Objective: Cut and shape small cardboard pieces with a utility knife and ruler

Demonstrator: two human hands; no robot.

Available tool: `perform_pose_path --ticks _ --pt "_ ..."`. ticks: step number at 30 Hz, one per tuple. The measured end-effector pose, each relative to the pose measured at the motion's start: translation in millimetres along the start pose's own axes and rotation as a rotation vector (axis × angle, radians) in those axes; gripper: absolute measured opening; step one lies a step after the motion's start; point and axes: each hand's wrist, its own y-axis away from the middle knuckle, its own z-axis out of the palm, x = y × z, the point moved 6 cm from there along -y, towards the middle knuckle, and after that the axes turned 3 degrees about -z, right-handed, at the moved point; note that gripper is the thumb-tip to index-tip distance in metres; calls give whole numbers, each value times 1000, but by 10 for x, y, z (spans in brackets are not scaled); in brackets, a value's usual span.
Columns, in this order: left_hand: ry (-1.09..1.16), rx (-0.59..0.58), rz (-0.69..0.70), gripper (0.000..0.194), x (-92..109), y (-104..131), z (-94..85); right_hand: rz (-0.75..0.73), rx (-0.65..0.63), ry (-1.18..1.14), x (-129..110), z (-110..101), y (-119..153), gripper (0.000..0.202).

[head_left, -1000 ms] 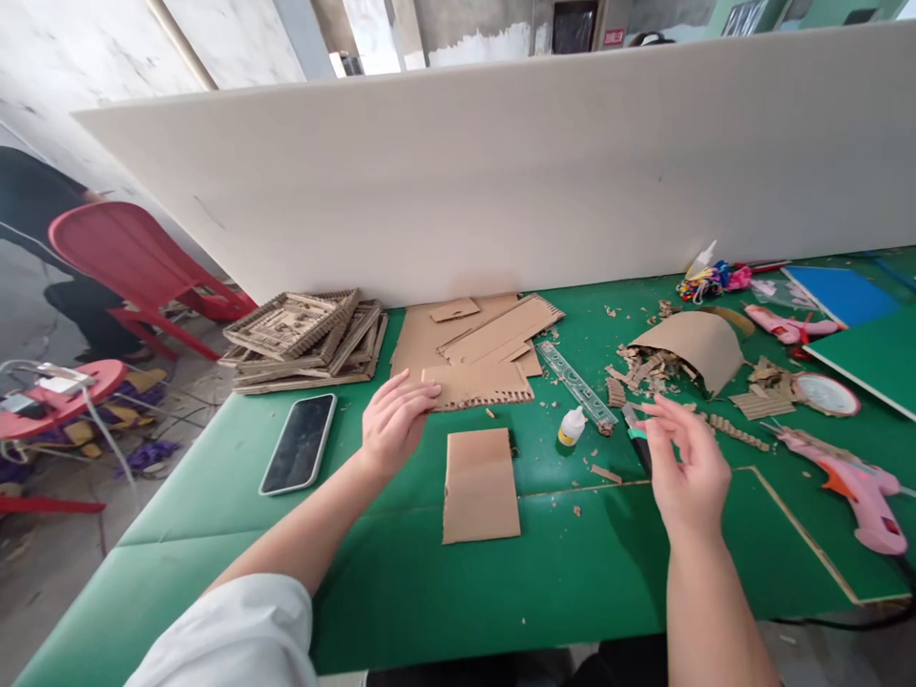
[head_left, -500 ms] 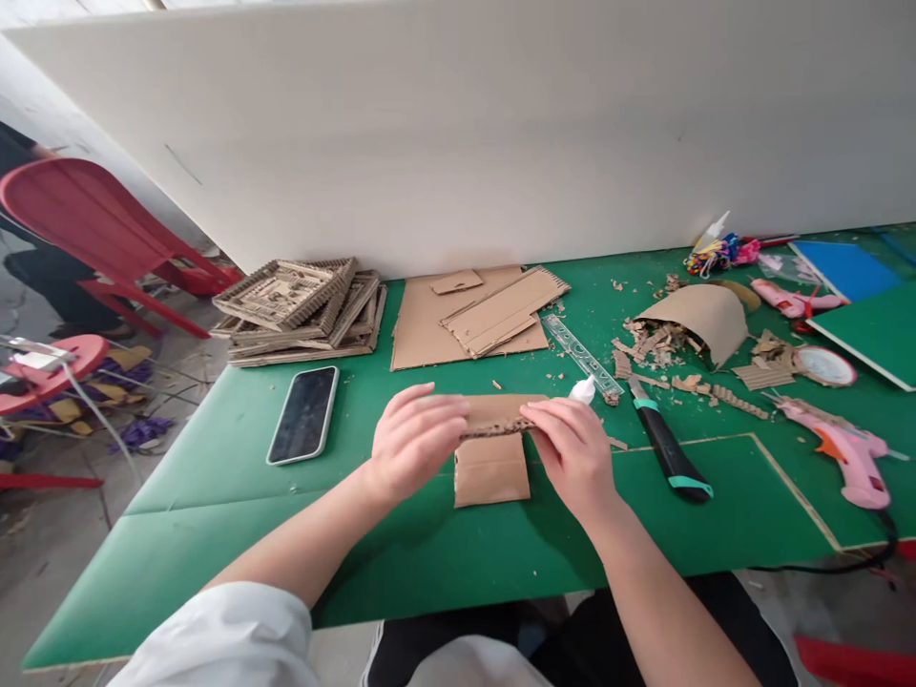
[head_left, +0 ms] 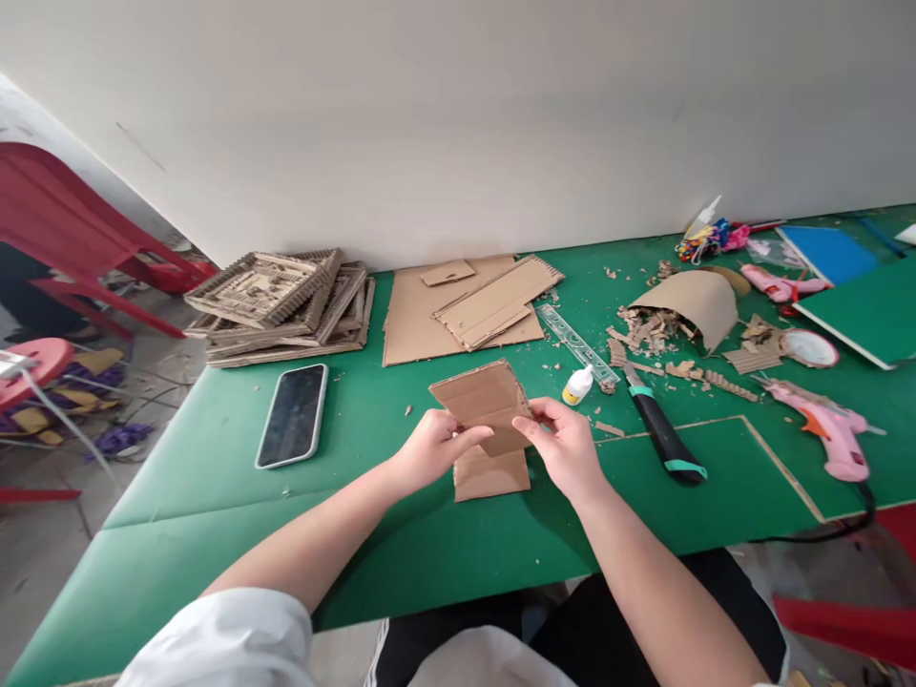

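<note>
Cardboard rectangle [head_left: 492, 479] partly hidden behind held sheet [head_left: 481, 393], red chair [head_left: 61, 205] cut by left edge, bottle label [head_left: 571, 393] unreadable

Flat green table [head_left: 178, 534]: was softly lit, palest at its left end.
Bare right hand [head_left: 569, 453]: cast a soft shadow on the table.
Red plastic chair [head_left: 64, 210]: looked stretched, left of the table.

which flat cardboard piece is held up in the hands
The tilted rectangular piece between the left hand and the right hand; the lower piece just beneath and the pile farther back lie on the green table.
</note>
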Motion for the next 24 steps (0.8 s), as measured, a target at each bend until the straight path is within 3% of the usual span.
perform_pose_path --ticks 7,11,15,20,24 --pt "-175 169 95 30 18 -14 -144 -100 -15 42 34 35 -10 17" --pt "-286 411 60 34 -146 -79 -431 -257 -7 303 71 23 -48 40" --pt "-467 624 16 38 -381 -148 -711 -334 -98 630 95 100 -47 30" --pt "-381 646 -131 33 -683 -219 -797 -313 -295 873 184 259 12 28" --pt "-193 690 -151 33 -762 -214 -767 -334 -369 892 210 317 48 27"
